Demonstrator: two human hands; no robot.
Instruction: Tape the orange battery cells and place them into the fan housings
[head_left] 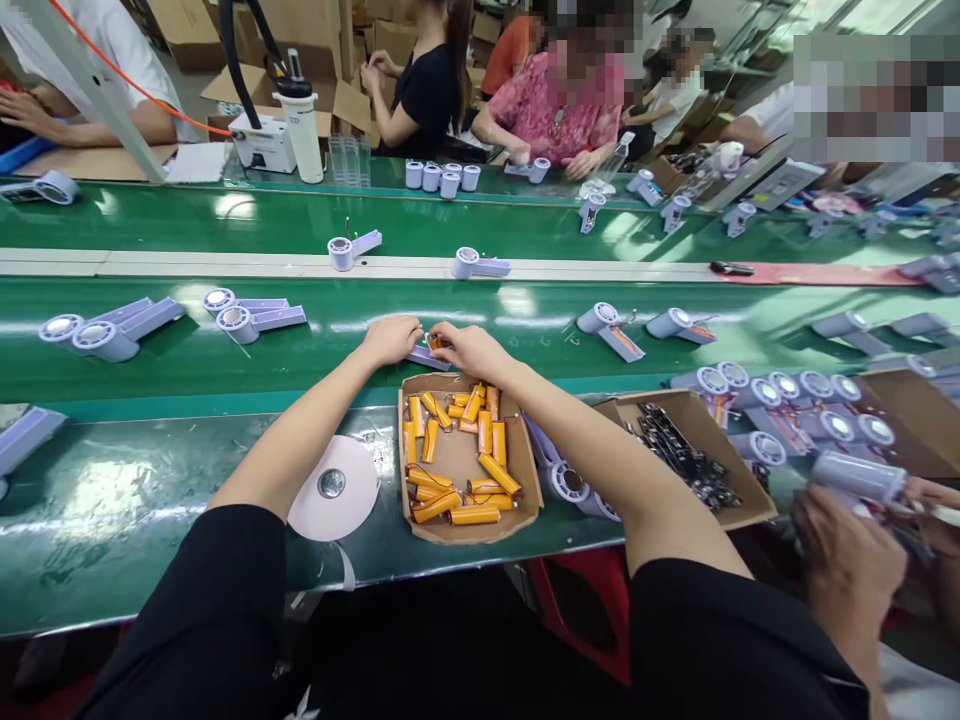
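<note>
Black sleeves [214,600] flank the foreground; beyond the cardboard tray [455,465], the right grip [472,350] pinches an orange cell [434,342], just beside a lilac housing [430,358] showing between the hands. Whether the left grip [392,340] grasps that housing, I cannot tell.

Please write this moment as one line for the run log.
left hand: at purple part; right hand: at orange piece, grip unclear; nearer body: cardboard box holding orange cylinders; beside box: white roll
</note>
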